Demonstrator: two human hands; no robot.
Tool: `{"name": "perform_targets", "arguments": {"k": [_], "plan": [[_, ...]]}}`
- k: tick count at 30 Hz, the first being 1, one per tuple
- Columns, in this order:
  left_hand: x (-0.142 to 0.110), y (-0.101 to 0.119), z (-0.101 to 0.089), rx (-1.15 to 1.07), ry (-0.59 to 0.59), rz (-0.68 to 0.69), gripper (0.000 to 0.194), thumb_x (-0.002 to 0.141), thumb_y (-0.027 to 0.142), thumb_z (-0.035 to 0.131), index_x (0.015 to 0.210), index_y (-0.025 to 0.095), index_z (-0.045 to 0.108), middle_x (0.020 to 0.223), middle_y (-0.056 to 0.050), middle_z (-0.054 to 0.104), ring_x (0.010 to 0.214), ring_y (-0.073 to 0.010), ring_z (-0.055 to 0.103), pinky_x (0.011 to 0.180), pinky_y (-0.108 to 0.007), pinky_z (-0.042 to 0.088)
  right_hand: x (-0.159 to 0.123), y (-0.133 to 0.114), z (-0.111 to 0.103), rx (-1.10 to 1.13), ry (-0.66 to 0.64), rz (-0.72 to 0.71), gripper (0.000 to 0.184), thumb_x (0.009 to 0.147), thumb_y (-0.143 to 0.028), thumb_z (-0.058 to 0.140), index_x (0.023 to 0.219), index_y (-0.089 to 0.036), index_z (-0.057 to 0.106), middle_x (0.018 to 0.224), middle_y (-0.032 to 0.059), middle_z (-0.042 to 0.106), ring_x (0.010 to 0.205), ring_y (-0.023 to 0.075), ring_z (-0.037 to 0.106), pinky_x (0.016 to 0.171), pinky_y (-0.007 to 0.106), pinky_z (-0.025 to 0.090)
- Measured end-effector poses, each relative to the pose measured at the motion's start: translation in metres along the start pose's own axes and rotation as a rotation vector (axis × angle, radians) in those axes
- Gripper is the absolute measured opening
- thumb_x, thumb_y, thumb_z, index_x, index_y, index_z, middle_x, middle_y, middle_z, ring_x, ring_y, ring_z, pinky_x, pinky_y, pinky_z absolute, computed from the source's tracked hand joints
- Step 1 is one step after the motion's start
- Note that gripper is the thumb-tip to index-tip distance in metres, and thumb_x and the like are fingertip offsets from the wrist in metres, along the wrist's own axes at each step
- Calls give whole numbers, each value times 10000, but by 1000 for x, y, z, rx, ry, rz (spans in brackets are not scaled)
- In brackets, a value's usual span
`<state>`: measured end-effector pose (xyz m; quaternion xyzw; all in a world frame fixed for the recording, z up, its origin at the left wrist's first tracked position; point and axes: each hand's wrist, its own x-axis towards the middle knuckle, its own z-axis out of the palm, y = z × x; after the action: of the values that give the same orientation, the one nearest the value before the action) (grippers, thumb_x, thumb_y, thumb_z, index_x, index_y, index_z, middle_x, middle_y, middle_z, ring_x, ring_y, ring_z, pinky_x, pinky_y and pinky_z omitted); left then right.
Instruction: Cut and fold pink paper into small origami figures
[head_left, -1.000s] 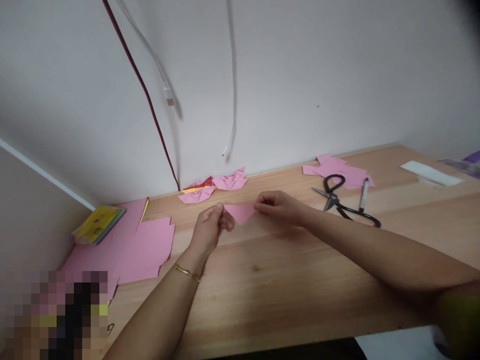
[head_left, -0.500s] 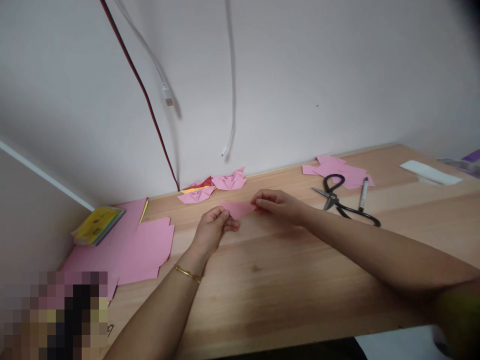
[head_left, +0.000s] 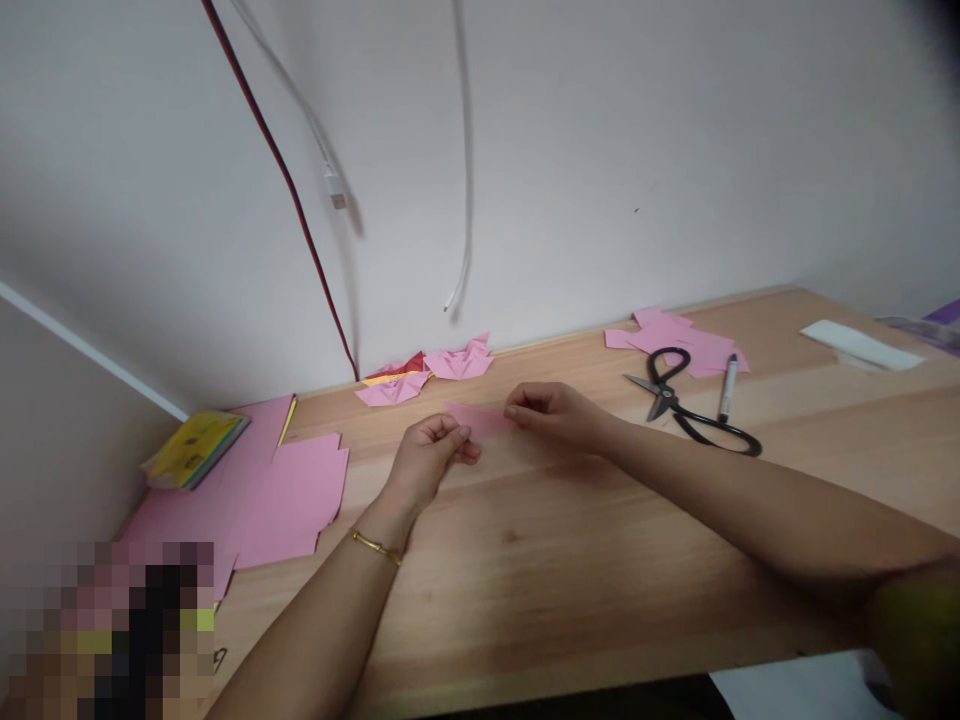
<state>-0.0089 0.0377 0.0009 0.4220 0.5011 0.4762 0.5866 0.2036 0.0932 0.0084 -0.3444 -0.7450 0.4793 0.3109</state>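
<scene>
A small piece of pink paper (head_left: 486, 420) is stretched between my two hands, just above the wooden table (head_left: 517, 600). My left hand (head_left: 431, 455), with a gold bangle at its wrist, pinches the paper's left end between thumb and fingers. At the other end my right hand (head_left: 551, 412) pinches it with curled fingertips. Part of the paper is hidden behind the fingers. Beyond my hands, two folded pink paper shapes (head_left: 459, 362) lie by the wall, one with red and yellow on it.
Black-handled scissors (head_left: 666, 394) lie open at the right, with a marker (head_left: 727, 388) and pink paper pieces (head_left: 701, 345) beside them. Large pink sheets (head_left: 292, 500) and a yellow packet (head_left: 195, 450) are at the left. A white strip (head_left: 862, 343) lies far right. Cables (head_left: 466, 180) hang along the wall.
The paper now shows as a narrower strip between my hands. My left thumb has shifted slightly right along it, and my right fingers have curled in more.
</scene>
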Motion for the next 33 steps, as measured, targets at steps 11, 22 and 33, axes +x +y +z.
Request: {"name": "perform_targets", "arguments": {"k": [11,22,33], "plan": [[-4,0,8,81,49,-5,297,725,397,665,637,132,563,532,-29,631,480,-118,584,510,-222,457,-2,-4,1,-277,-21,-38,228,869,-365,469,967,-175,549,803,21,619,708,141,543,633,254,390],[-14,10,7,1030,-109,768,220,878,238,477,1019,178,635,1042,-94,656,970,-185,586,845,-338,475,2,3,0,-506,-84,-139,163,854,-215,485,912,-178,633,865,41,678,770,158,594,691,259,404],[-17,11,9,1496,-328,693,398,836,340,556,1198,175,540,1245,-101,579,1158,-278,470,972,-461,383,2,8,-2,-822,-82,-336,236,867,-178,488,1032,-189,657,1041,91,645,957,203,547,821,319,356]]}}
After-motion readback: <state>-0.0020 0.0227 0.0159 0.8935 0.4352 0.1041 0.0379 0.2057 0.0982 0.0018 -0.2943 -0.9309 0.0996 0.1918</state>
